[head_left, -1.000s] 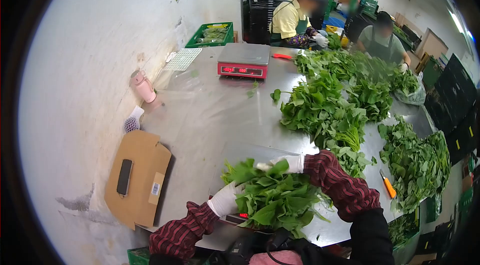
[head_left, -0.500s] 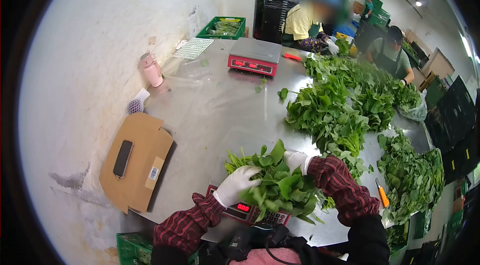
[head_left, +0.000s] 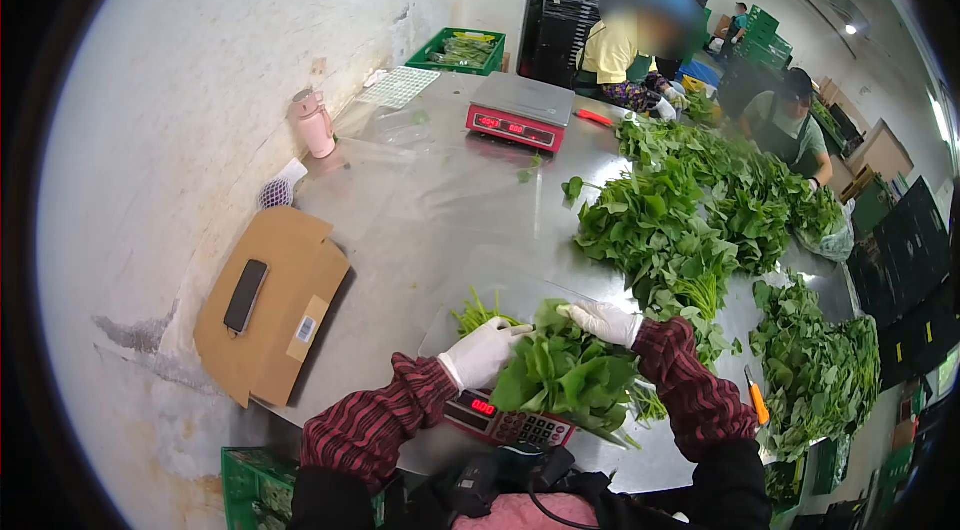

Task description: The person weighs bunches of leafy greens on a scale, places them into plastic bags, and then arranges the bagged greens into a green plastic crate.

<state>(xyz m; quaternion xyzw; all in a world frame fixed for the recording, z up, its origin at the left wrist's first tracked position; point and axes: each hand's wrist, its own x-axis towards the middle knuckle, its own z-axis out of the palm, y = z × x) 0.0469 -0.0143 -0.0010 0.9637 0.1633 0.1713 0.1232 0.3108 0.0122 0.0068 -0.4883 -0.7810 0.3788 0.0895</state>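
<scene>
Over the red-framed weighing scale (head_left: 535, 427) with its glowing digits, at the near edge of the smooth, shiny metal counter (head_left: 450, 230), it's a loose bunch of broad, soft green leaves and slim pale stems (head_left: 565, 380)! White-gloved left hand (head_left: 485, 352) bends its fingers across it, between stems and leaves; white-gloved right hand (head_left: 603, 322), fingers close together, touches the leaves' far side. Whether either is pinching, I can't tell.

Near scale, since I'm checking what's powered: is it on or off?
On. The near scale has a lit red display reading 0.00.
</scene>
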